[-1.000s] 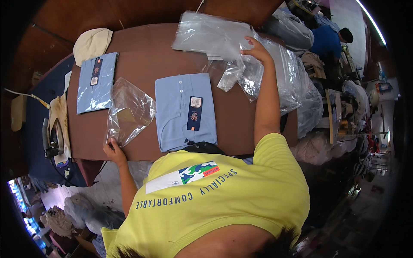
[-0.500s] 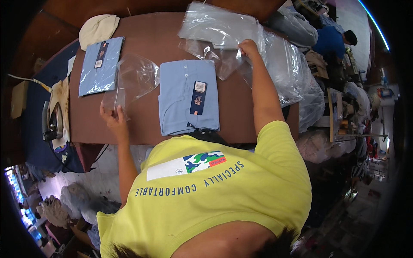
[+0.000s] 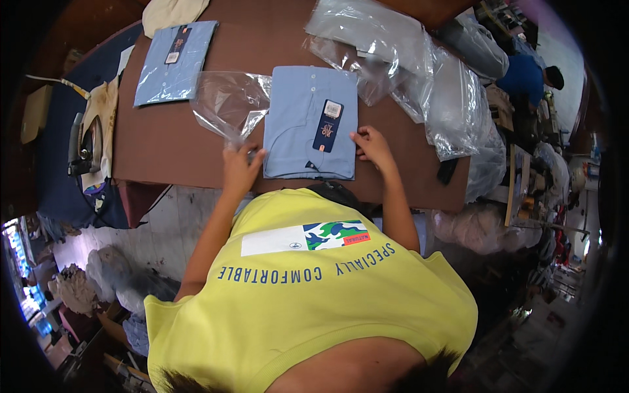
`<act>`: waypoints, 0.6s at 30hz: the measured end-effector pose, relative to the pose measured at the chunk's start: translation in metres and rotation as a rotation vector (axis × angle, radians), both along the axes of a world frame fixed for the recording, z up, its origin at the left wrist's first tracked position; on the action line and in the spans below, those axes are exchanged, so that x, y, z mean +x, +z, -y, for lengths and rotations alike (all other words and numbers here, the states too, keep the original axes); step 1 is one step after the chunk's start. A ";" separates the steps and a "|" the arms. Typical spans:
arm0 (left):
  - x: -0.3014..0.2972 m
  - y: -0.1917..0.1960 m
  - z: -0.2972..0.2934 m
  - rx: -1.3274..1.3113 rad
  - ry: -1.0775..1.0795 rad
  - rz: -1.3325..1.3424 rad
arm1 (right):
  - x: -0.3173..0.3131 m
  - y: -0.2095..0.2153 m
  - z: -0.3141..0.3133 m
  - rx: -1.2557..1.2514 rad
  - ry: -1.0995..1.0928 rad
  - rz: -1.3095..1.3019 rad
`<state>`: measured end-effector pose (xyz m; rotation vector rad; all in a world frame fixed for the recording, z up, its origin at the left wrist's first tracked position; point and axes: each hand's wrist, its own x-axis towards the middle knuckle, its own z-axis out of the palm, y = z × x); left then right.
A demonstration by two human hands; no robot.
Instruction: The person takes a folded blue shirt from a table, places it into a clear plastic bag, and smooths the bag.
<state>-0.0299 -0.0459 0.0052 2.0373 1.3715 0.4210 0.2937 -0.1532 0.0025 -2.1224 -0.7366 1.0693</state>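
Observation:
A folded light-blue shirt point(image 3: 288, 124) with a dark hang tag point(image 3: 327, 128) lies on the brown-covered table in front of me. My right hand point(image 3: 376, 149) is at its right edge, fingers and thumb closed on the fabric. By the shirt's lower left corner, my left hand point(image 3: 242, 171) pinches the near end of a clear plastic bag point(image 3: 226, 98). The bag spreads away from that hand, between this shirt and a second folded blue shirt point(image 3: 157, 78), which is inside shiny clear plastic at the far left.
Clear plastic bags point(image 3: 367, 29) are piled at the far right of the brown table point(image 3: 262, 29), some hanging over its right side. An iron point(image 3: 82, 147) stands on a cloth at the left. Beige cloth point(image 3: 171, 13) lies at the back. A person in blue point(image 3: 524, 82) is farther right.
My right hand has come from the bag pile down to the shirt's right edge. My left hand has moved right, bringing the clear bag beside the shirt. The view has shifted.

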 end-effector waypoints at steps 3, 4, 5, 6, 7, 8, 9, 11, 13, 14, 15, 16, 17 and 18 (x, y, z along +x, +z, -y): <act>0.029 -0.005 -0.001 0.122 -0.031 -0.080 | -0.013 -0.027 0.003 0.067 0.011 0.191; 0.035 -0.010 -0.004 0.120 -0.034 -0.077 | -0.013 -0.038 0.003 0.089 0.018 0.268; 0.039 -0.018 -0.009 0.122 -0.033 -0.075 | -0.016 -0.038 -0.001 0.090 0.024 0.309; 0.041 -0.022 -0.013 0.126 -0.035 -0.071 | -0.021 -0.033 -0.005 0.094 0.026 0.351; 0.039 -0.025 -0.015 0.109 -0.035 -0.050 | -0.026 -0.028 -0.008 0.097 0.029 0.394; 0.037 -0.025 -0.017 0.094 -0.036 -0.027 | -0.028 -0.026 -0.009 0.099 0.034 0.391; 0.035 -0.025 -0.018 0.078 -0.035 -0.005 | -0.031 -0.024 -0.009 0.102 0.039 0.389; 0.022 -0.022 -0.018 0.022 -0.027 -0.010 | -0.038 -0.022 -0.010 0.101 0.054 0.383; 0.006 -0.019 -0.016 0.005 -0.010 0.001 | -0.052 -0.024 -0.013 0.095 0.071 0.376; -0.005 -0.018 -0.016 0.017 0.002 0.014 | -0.062 -0.027 -0.015 0.110 0.064 0.371; -0.015 -0.018 -0.017 0.028 0.013 0.028 | -0.073 -0.030 -0.016 0.124 0.057 0.366; -0.026 -0.018 -0.018 0.057 0.035 0.015 | -0.083 -0.033 -0.018 0.137 0.049 0.361; -0.036 -0.019 -0.018 0.050 0.056 -0.003 | -0.095 -0.033 -0.021 0.153 0.052 0.347; -0.044 -0.020 -0.019 0.043 0.076 -0.020 | -0.106 -0.031 -0.023 0.168 0.054 0.333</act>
